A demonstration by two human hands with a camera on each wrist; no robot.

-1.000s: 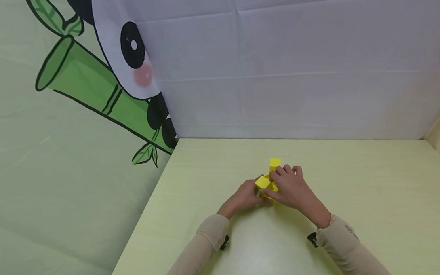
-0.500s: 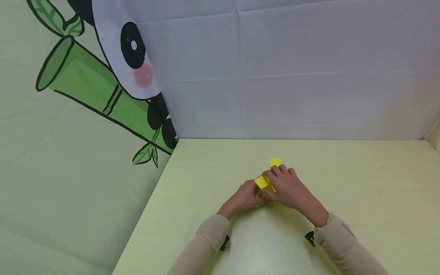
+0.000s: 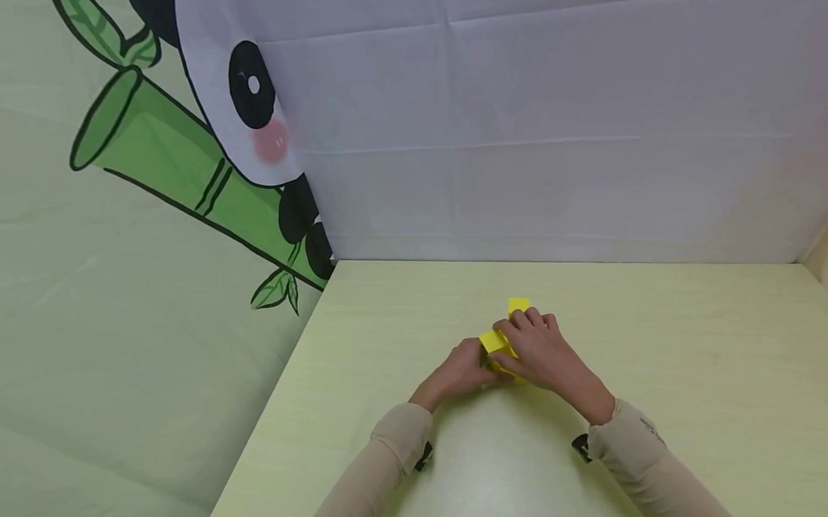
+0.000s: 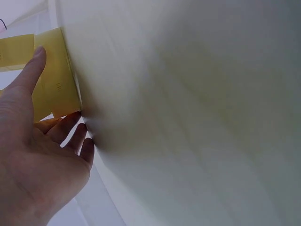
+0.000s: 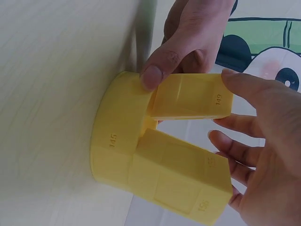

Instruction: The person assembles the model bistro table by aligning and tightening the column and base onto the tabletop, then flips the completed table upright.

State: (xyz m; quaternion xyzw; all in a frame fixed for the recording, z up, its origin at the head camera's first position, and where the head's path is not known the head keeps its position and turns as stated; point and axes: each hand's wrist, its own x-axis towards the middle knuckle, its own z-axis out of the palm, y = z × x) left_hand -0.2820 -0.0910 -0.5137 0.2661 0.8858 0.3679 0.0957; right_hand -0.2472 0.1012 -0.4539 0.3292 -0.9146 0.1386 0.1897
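A yellow block assembly stands on the table, with a curved base [image 5: 108,136] marked 145. Two box-shaped blocks rise from this base in the right wrist view: one block [image 5: 195,96] marked 149, and a wider block [image 5: 183,176] with two numbers on it. My left hand [image 3: 466,367] grips the base from the left, thumb on its side and fingers low by the tabletop. From the right, my right hand [image 3: 540,349] pinches the block marked 149 near its top between thumb and fingers. The head view has much of the assembly hidden behind the right hand.
A pale wood-toned table [image 3: 678,371] lies under both hands. White cloth [image 3: 553,132] hangs along its back edge. On the left hangs green cloth [image 3: 115,337] with a printed panda and bamboo.
My right hand has shifted slightly left, its fingers moving over the front block and covering more of it. The left hand holds its place on the base.
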